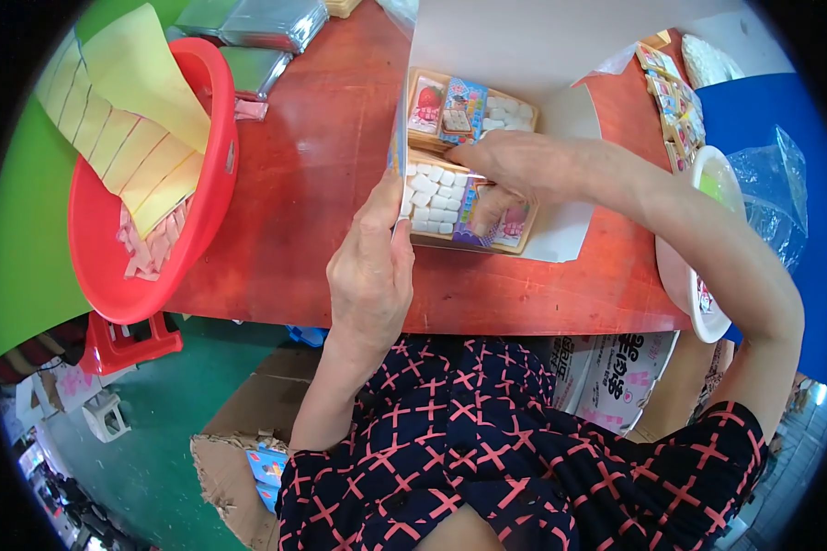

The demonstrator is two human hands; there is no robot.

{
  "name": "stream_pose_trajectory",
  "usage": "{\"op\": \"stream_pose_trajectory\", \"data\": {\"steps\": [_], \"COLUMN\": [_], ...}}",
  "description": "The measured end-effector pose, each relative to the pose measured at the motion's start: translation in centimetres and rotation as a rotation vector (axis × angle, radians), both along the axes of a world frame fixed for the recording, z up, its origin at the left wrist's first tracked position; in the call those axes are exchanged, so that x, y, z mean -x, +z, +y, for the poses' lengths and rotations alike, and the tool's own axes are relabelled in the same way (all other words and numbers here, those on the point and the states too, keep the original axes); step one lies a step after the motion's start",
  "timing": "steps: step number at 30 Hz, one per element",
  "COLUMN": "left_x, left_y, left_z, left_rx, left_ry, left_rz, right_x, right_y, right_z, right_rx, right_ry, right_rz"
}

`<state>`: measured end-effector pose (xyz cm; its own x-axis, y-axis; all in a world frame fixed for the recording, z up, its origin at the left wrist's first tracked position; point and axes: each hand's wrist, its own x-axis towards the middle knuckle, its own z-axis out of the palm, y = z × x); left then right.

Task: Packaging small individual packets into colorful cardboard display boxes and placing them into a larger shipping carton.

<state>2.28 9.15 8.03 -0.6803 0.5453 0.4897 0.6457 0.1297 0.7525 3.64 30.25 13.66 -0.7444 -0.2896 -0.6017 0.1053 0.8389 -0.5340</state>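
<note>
Inside white box [560, 101]: right hand [515, 165] grips near candy tray [464, 216], lengthwise left-right; left hand [372, 271] grips wall.

Two flat tan trays of white candy cubes with colourful picture cards lie in a white box [560, 55] on the red table: far tray [473, 115], near tray [450, 211] under the right hand [515, 165]. Left hand [369, 275] at the box's left wall. Silver foil packs [266, 23] top left. Small colourful packs [675, 101] stacked far right. White printed cartons [616, 372] and a brown carton [248, 441] below the table.
</note>
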Motion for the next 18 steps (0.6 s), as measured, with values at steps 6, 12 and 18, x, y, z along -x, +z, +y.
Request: {"op": "stream_pose_trajectory", "data": {"steps": [6,12,18], "left_x": [0.2,0.2,0.0], "left_y": [0.3,0.3,0.8], "left_z": [-0.1,-1.0,-1.0], "left_rx": [0.004,0.083,0.109], "left_ry": [-0.040,-0.083,-0.108], "left_rz": [0.028,0.031,-0.033], "right_x": [-1.7,-0.5,0.4], "right_y": [-0.2,0.6,1.1], "right_z": [-0.8,-1.4,-1.5], "right_rx": [-0.124,-0.156,-0.239], "right_ry": [-0.040,-0.059,0.039], "right_rz": [0.215,-0.001,-0.118]}}
